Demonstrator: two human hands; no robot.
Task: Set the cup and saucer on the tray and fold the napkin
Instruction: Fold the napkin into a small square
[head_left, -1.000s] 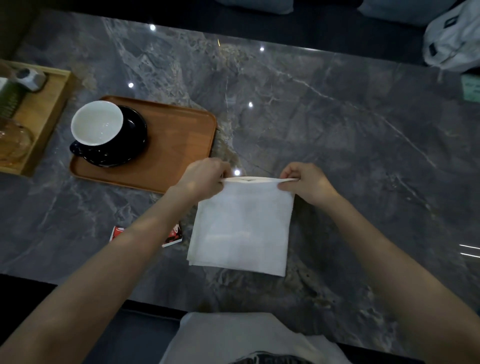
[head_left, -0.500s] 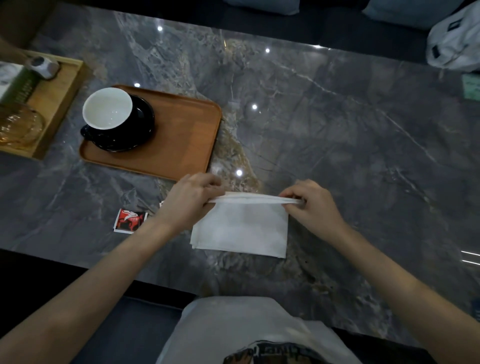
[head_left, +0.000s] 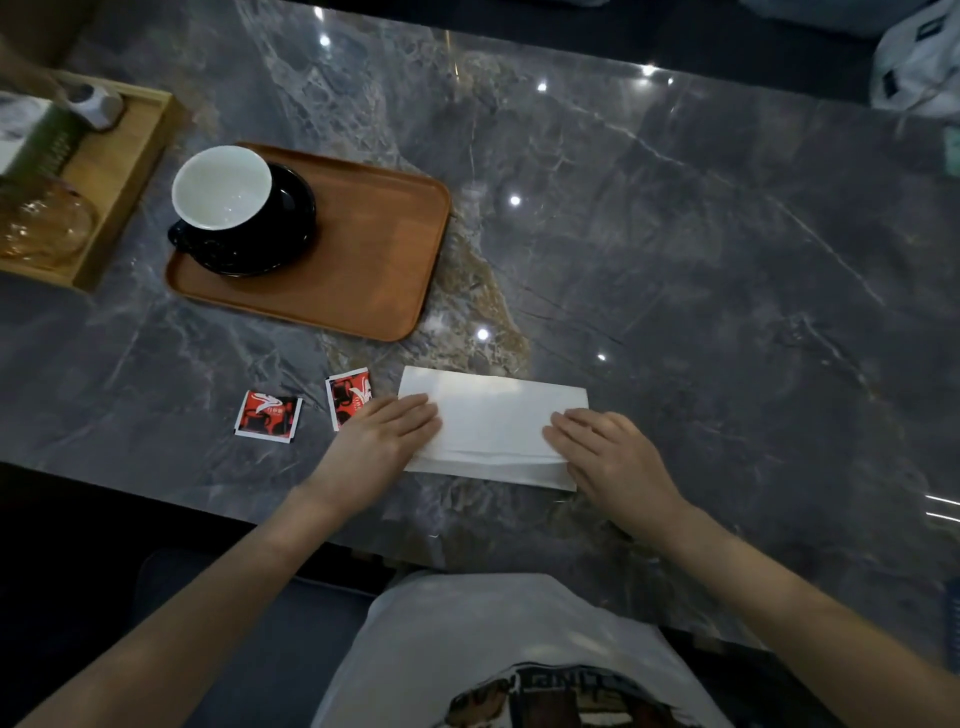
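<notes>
Both hands have dropped the napkin's far edge toward the body; left hand (head_left: 382, 441) and right hand (head_left: 610, 457) now press flat, gripping nothing, on the folded napkin (head_left: 493, 421) lying on the surface (head_left: 675, 260). Soft, light paper; pinch corners. Cup (head_left: 223, 187) and saucer (head_left: 280, 228) sit on the tray (head_left: 374, 260).

Counted on the marble table (head_left: 675, 234): two trays (head_left: 363, 270) (head_left: 119, 171), one cup (head_left: 222, 187), one saucer (head_left: 280, 228), one napkin (head_left: 493, 421), two red packets (head_left: 268, 417) (head_left: 349, 397), two hands (head_left: 382, 441) (head_left: 613, 457).
</notes>
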